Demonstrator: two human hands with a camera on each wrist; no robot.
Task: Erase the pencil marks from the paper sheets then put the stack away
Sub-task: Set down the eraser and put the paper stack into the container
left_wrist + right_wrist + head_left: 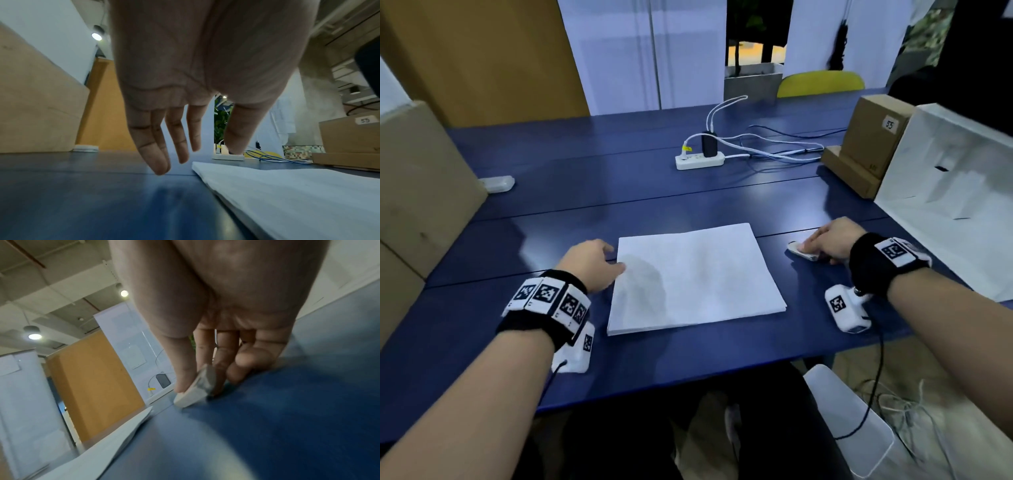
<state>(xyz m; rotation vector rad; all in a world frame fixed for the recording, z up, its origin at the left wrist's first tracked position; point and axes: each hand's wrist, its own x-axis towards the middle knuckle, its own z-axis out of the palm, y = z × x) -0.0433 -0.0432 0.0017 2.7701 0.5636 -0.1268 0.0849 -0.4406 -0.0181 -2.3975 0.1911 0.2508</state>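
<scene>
Paper stack (pixel 697 277) left of eraser (pixel 800 249)

A white power strip (pixel 699 160) with tangled cables lies on the blue table (pixel 585 192) near cardboard boxes (pixel 866 150).

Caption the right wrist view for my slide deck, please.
Right hand pinches a white eraser against the blue table, beside the paper stack.

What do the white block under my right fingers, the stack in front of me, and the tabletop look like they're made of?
Eraser: probably rubber or vinyl, matte white with grey smudged wear.
Paper stack: thin matte white sheets, with layered edges visible at the side.
Table: a smooth blue painted or laminated surface with a soft sheen; seams suggest panels, core unclear.
</scene>
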